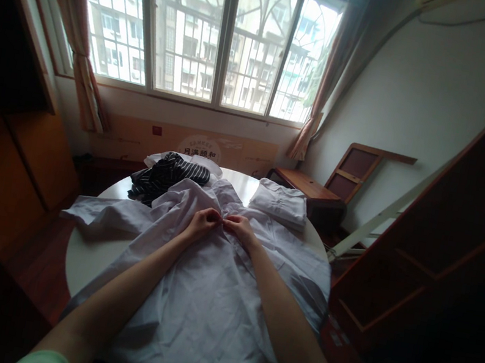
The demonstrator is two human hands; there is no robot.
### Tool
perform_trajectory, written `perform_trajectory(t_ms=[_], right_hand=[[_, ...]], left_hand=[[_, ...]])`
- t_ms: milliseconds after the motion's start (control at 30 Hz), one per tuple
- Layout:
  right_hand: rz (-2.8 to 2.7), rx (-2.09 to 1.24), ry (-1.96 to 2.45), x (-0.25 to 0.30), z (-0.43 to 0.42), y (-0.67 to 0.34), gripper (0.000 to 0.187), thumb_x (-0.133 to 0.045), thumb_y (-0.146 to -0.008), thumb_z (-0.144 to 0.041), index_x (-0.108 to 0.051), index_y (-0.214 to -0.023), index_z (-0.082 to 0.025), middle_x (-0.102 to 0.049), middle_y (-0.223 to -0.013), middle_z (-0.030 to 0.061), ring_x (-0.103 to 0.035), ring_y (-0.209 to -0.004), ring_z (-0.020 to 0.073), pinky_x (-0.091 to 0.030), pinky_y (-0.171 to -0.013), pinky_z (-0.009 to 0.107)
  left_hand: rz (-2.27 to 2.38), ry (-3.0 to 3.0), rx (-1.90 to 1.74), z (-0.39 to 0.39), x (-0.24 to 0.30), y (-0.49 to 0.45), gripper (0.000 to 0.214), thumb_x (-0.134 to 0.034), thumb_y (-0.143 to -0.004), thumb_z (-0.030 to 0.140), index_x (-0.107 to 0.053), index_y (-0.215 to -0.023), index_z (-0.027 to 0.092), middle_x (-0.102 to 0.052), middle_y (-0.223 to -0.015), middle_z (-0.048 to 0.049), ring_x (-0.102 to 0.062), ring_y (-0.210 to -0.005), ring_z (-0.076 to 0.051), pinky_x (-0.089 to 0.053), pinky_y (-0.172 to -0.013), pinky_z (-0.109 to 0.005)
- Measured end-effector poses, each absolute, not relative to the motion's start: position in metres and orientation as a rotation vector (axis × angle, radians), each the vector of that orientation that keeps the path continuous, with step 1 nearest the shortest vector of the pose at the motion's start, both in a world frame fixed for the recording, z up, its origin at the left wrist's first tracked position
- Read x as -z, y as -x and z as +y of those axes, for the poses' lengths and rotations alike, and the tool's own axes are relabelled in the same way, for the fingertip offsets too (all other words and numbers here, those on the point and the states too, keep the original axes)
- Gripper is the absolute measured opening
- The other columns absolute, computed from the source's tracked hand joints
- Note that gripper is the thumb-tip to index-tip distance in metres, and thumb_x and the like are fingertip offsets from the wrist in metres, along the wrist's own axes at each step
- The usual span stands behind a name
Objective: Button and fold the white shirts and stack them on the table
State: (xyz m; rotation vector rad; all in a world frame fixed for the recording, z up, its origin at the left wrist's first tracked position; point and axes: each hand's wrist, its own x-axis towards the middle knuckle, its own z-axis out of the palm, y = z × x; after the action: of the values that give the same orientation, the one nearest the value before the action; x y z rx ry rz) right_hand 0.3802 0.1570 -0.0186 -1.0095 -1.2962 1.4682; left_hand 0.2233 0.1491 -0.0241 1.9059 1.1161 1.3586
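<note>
A pale lilac-white shirt [204,299] lies spread over a round white table [86,254], one sleeve hanging off the left edge. My left hand [202,223] and my right hand [237,228] meet near the collar, each with fingers pinched closed on the shirt's front edge. Their fingertips almost touch. What sits between the fingertips is too small to make out.
A black-and-white striped garment [164,177] is heaped at the table's far left. A folded white shirt [279,205] rests at the far right. Wooden cabinets [18,156] stand left, a dark wardrobe [453,254] right, a low wooden bench [307,186] under the window.
</note>
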Motion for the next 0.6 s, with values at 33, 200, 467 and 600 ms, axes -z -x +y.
perform_trajectory(t_ms=[33, 200, 467, 600], right_hand=[[-1.283, -1.479, 1.007, 0.0182, 0.1572, -0.38, 0.011, -0.068, -0.062, -0.022, -0.062, -0.065, -0.013, -0.054, -0.051, -0.0035, -0.049, -0.048, 0.0077, -0.04, -0.05, 0.02], [-1.228, -1.502, 1.025, 0.0189, 0.1605, -0.3789, 0.014, -0.056, -0.072, -0.021, -0.059, -0.059, -0.015, -0.059, -0.054, 0.0006, -0.053, -0.05, 0.0105, -0.043, -0.051, 0.023], [-1.256, -1.487, 1.037, 0.0184, 0.1593, -0.3796, 0.003, -0.062, -0.063, -0.017, -0.063, -0.063, -0.014, -0.058, -0.051, -0.0021, -0.053, -0.05, 0.0086, -0.043, -0.052, 0.02], [-1.369, -1.391, 1.075, 0.0167, 0.1572, -0.379, 0.004, -0.061, -0.059, -0.016, -0.062, -0.063, -0.014, -0.056, -0.048, -0.0035, -0.05, -0.046, 0.0082, -0.039, -0.047, 0.019]], left_hand=[[1.12, -1.907, -1.356, 0.1487, 0.0238, -0.2232, 0.01, -0.062, -0.067, 0.02, -0.065, -0.074, 0.014, -0.068, -0.073, -0.0034, -0.062, -0.068, -0.015, -0.05, -0.065, -0.025], [1.113, -1.885, -1.335, 0.1476, 0.023, -0.2227, 0.012, -0.061, -0.066, 0.017, -0.067, -0.076, 0.014, -0.07, -0.075, -0.0038, -0.063, -0.071, -0.016, -0.051, -0.068, -0.026], [1.13, -1.816, -1.342, 0.1479, 0.0197, -0.2222, 0.011, -0.062, -0.066, 0.018, -0.066, -0.076, 0.014, -0.069, -0.075, -0.0036, -0.063, -0.07, -0.016, -0.051, -0.067, -0.026], [1.183, -1.811, -1.369, 0.1481, 0.0204, -0.2224, 0.007, -0.063, -0.065, 0.018, -0.062, -0.071, 0.014, -0.066, -0.068, -0.0017, -0.06, -0.065, -0.014, -0.049, -0.061, -0.024]])
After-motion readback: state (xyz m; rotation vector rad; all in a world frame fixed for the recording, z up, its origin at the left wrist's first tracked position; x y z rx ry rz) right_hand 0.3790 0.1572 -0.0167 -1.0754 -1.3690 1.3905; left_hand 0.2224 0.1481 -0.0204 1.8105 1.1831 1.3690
